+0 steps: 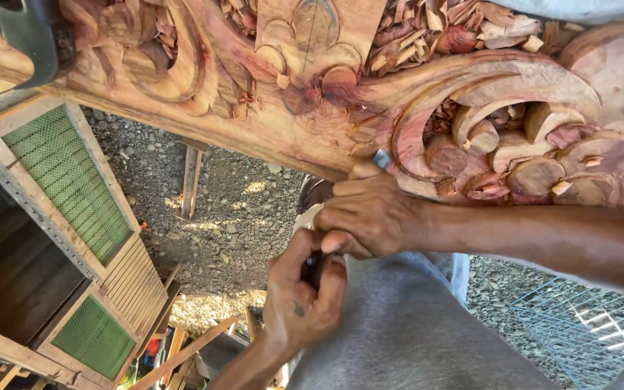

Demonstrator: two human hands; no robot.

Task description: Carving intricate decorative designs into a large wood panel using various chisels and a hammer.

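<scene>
1. At the lower middle of the frame the left hand (301, 300) is curled into a fist around the dark handle end of a chisel (313, 269), fingers pressed tight on it.
2. Just above it, at the centre, the right hand (366, 215) closes over the chisel's shaft, fingers folded together and the thumb laid along the top, guiding the tool.
3. The bluish blade tip (382, 158) shows just past the right hand's knuckles and meets the lower edge of a scroll in the carved wooden panel (305, 130).
4. The panel runs across the whole top of the frame, reddish wood cut into curling scrolls and leaf forms.
5. Loose wood chips (427, 29) lie heaped in its hollows, thickest at the upper middle and upper right.
6. Below the hands, grey trousers (399, 332) fill the lower middle.
7. Farther off, gravel ground (232, 217) shows in the middle.
8. A wooden cabinet with green mesh panels (66, 180) stands at the left.
9. A wire grid (579, 325) lies at the lower right.
</scene>
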